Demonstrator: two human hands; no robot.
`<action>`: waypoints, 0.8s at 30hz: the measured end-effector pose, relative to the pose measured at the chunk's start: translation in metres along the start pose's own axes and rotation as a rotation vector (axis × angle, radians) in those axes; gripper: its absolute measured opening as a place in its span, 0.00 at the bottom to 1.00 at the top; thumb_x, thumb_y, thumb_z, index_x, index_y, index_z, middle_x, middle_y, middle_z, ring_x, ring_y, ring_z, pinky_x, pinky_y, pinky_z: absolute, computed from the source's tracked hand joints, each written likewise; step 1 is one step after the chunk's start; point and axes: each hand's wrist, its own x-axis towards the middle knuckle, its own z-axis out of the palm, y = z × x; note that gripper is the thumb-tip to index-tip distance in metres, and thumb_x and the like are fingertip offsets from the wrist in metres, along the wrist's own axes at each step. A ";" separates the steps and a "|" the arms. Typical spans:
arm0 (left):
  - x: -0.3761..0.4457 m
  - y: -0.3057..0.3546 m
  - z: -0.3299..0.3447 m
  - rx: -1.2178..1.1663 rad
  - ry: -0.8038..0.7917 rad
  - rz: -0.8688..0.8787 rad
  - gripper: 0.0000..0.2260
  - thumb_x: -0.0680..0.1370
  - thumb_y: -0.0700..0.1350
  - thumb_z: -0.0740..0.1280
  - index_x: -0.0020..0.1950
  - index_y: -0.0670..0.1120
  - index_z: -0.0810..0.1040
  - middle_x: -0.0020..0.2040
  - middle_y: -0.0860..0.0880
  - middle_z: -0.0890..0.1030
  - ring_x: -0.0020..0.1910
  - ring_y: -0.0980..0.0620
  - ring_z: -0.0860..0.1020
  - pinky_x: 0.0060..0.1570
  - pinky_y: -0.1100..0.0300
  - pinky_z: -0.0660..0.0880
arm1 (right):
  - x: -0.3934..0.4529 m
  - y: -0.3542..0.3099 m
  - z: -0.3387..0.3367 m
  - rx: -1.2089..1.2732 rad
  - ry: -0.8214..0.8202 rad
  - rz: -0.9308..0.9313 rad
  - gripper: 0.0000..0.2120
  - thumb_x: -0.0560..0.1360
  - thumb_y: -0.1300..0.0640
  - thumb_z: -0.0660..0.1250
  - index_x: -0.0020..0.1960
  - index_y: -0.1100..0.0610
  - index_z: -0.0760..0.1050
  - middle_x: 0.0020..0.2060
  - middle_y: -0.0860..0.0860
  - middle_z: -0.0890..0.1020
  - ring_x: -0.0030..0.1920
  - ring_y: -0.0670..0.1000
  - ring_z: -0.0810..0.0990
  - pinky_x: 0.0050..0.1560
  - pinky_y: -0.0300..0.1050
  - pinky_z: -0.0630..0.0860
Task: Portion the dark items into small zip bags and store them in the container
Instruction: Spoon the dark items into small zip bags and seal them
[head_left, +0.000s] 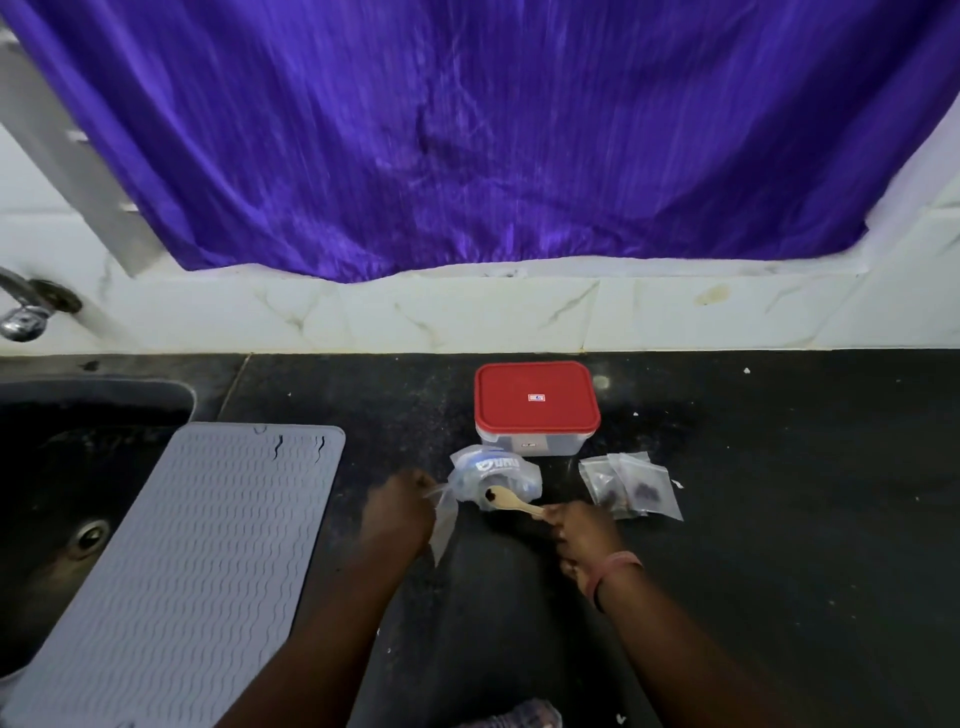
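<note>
Clear plastic blurs together where the left hand (399, 512) pinches an empty small zip bag (442, 525), and the crumpled source bag (493, 475) hides most of its dark contents. The right hand (584, 535) grips a wooden spoon (514, 501) carrying one dark lump (bowl over the source bag). Two filled zip bags (631, 491) lie beside the red-lidded container (536, 408), closed, on the black counter (779, 519).

One red-lidded container (536, 408), one wooden spoon (511, 500), two filled zip bags (631, 486), one grey mat (192, 561).
</note>
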 end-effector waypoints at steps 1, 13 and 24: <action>-0.003 0.000 0.000 -0.011 0.004 0.006 0.07 0.80 0.42 0.64 0.50 0.50 0.82 0.46 0.48 0.83 0.45 0.50 0.81 0.45 0.58 0.77 | -0.004 0.002 0.000 0.005 -0.014 -0.004 0.09 0.75 0.61 0.63 0.46 0.60 0.82 0.24 0.49 0.65 0.21 0.47 0.60 0.24 0.37 0.55; -0.021 0.010 0.019 -0.116 0.083 -0.047 0.08 0.78 0.45 0.66 0.39 0.51 0.76 0.39 0.50 0.81 0.41 0.49 0.82 0.47 0.51 0.82 | -0.041 0.002 -0.005 0.033 -0.105 -0.048 0.10 0.79 0.63 0.61 0.50 0.59 0.81 0.21 0.46 0.65 0.18 0.44 0.59 0.21 0.35 0.53; -0.025 0.007 0.033 -0.228 0.061 -0.035 0.04 0.74 0.44 0.71 0.39 0.50 0.80 0.37 0.52 0.83 0.40 0.52 0.82 0.45 0.55 0.81 | -0.039 -0.006 0.005 -0.233 -0.031 -0.223 0.09 0.75 0.65 0.65 0.52 0.64 0.83 0.33 0.47 0.77 0.33 0.45 0.74 0.36 0.40 0.72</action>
